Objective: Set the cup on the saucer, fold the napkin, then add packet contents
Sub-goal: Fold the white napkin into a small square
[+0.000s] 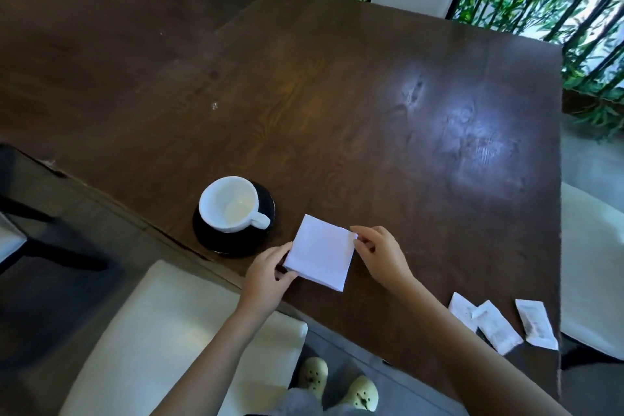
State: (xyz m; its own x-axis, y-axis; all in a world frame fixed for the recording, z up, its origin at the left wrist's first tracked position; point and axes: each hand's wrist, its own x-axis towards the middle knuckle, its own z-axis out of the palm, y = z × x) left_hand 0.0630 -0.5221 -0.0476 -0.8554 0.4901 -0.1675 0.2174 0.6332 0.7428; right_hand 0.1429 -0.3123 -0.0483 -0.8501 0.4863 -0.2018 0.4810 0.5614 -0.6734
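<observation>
The cup (229,204) sits on the saucer (216,241); the left hand (268,272) and right hand (380,253) each pinch a napkin (320,252) edge to fold it flat; the packets (499,324) wait nearby.

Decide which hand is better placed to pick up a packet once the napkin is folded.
Probably the right hand: the three packets lie on its side near the table edge, while the left hand is across the napkin.

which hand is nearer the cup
Left. The left hand holds the napkin's near-left corner, just right of the saucer under the cup. The right hand pinches the napkin's far side.
</observation>
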